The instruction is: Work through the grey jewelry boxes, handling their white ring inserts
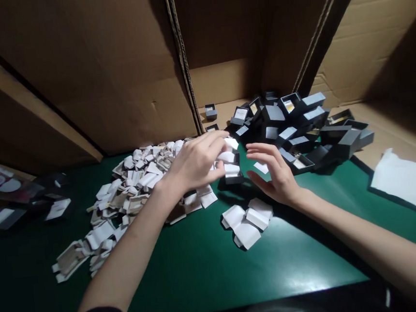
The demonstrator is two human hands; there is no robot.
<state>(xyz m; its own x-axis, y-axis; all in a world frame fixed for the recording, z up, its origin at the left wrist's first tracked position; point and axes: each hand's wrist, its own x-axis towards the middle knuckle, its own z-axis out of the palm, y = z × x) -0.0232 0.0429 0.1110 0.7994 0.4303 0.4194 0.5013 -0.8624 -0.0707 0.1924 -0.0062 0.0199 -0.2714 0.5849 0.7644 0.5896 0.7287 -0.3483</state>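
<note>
A single head-worn camera looks forward and slants down from above the near edge of a smooth green tabletop (298,269), facing tall brown cardboard panels (131,70) behind it. It sits close, with the bare left hand (199,160) and bare right hand (275,175) near mid-frame.

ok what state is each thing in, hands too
left hand: bent over near box, grip unclear
right hand: open, no visible hold
near box: open, white showing inside
black boxes: heaped, several open
white pieces: heaped, many folded
front pieces: creased, lying loose
back box: open, upright
white sheet: spread out
</note>
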